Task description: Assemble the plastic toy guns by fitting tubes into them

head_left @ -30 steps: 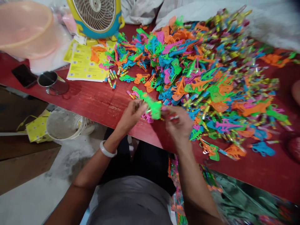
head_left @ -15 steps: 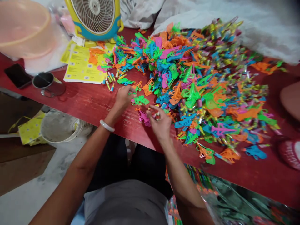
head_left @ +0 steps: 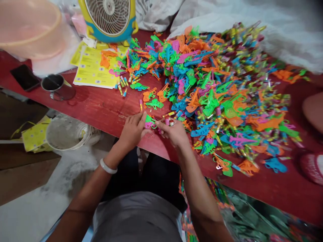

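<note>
Green toy piece sits between two hands near the middle of the frame, right at the front edge of the red table. It is small and made of plastic, and a bit of pink plastic shows just under it. The left hand has its fingers curled close on the green toy piece and pinches it from the left. The right hand is just beside it on the right. Its fingers are bent and close together, and they pinch a small tube with red and white on it. The two hands almost touch each other. A white bangle is on the left wrist.

A big heap of toy pieces fills the middle and right of the frame. They are orange, green, blue, pink and yellow. Some loose ones lie just above the hands.

At the top of the frame stands a yellow and blue fan. Yellow papers lie below it. A metal cup and a black phone are at the left side. A pink tub is in the upper left corner. A white bucket stands on the floor under the table edge at the left.
</note>
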The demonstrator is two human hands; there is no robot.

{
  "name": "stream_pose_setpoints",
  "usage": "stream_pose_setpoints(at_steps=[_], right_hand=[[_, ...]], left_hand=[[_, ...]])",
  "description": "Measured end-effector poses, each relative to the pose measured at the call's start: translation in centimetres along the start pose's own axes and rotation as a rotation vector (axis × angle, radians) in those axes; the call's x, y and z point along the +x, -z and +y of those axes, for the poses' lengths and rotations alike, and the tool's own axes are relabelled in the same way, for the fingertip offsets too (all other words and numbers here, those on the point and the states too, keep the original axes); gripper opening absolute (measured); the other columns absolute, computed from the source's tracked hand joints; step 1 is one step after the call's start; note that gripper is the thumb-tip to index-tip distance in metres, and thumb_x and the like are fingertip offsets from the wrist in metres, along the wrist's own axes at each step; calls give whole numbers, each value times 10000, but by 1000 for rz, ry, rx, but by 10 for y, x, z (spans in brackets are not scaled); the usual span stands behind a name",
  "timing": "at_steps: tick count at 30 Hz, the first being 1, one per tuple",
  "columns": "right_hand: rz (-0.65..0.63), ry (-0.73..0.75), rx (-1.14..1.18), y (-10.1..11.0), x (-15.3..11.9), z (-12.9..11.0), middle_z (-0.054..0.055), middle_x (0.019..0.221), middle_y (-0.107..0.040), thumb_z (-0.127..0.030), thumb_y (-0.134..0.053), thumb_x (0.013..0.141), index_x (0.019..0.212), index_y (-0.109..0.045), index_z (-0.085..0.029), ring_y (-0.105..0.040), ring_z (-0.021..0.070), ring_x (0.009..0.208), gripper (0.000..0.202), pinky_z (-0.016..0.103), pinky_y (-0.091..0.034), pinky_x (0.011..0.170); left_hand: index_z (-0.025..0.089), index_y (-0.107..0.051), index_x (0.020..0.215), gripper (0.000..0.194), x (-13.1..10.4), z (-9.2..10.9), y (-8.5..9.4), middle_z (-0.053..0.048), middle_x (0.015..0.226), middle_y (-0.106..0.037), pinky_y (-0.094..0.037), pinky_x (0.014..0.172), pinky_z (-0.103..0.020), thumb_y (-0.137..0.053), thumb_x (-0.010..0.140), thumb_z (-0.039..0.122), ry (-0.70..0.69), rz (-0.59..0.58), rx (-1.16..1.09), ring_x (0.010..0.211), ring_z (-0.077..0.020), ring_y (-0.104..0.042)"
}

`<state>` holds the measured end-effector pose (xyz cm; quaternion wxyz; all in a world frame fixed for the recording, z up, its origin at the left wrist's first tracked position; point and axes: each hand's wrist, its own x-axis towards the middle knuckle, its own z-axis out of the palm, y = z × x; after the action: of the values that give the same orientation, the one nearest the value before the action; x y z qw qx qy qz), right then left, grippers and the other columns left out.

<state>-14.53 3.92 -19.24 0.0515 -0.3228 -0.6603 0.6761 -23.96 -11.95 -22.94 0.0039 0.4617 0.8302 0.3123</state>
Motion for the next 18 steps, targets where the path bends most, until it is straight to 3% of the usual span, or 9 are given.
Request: stream_pose_setpoints(at_steps=[3, 6, 9, 11, 14, 18], right_hand=[[63, 20, -42, -7, -3, -5, -55, 409, -502, -536, -820, 618, 619, -569, -209, -380, 89, 340, 412, 234, -262, 354], [46, 25, -54, -13, -6, -8, -56, 398, -478, -580, -794, 657, 594, -522, -219, -381, 91, 331, 457, 239, -268, 354], [-54, 97, -4, -13, -9, -4, -64, 465, -490, -624, -740, 740, 726, -582, -216, -393, 95, 369, 437, 247, -319, 388], [-2, 203, -43, -10, -12, 4, -55, 566, -560, -589, -732, 779, 888, -618, -225, -448, 107, 428, 396, 252, -381, 441], [75, 340, -225, -9, -15, 25, -11, 706, -669, -493, -700, 834, 957, -634, -234, -583, 153, 550, 294, 292, -480, 557], [-29, 318, -191, -16, -23, 49, 21, 757, -733, -456, -674, 858, 993, -672, -230, -710, 227, 694, 264, 363, -558, 696]], left_hand=[[110, -440, 1485, 613, -4, 7, 0, -260, 1451, -523, -375, 1099, -506, -613, 943, 338, -5, -8, 98, 1356, -366, -491], [137, -585, 1365, 431, -8, 11, -2, -225, 1373, -598, -395, 1087, -498, -565, 947, 236, 60, 31, 2, 1278, -340, -555], [203, -714, 1152, 272, -12, 11, -2, -125, 1097, -716, -490, 934, -388, -555, 933, 229, 256, 130, -298, 1023, -256, -650], [210, -740, 1017, 193, -15, 11, -1, -68, 918, -723, -505, 821, -332, -647, 890, 320, 460, 201, -603, 854, -214, -651], [182, -731, 885, 269, -17, 15, 0, -12, 772, -691, -476, 716, -273, -781, 774, 421, 709, 222, -1066, 706, -155, -605], [165, -723, 794, 325, -19, 22, -1, 15, 726, -670, -428, 674, -234, -862, 665, 429, 822, 245, -1244, 650, -105, -539]])
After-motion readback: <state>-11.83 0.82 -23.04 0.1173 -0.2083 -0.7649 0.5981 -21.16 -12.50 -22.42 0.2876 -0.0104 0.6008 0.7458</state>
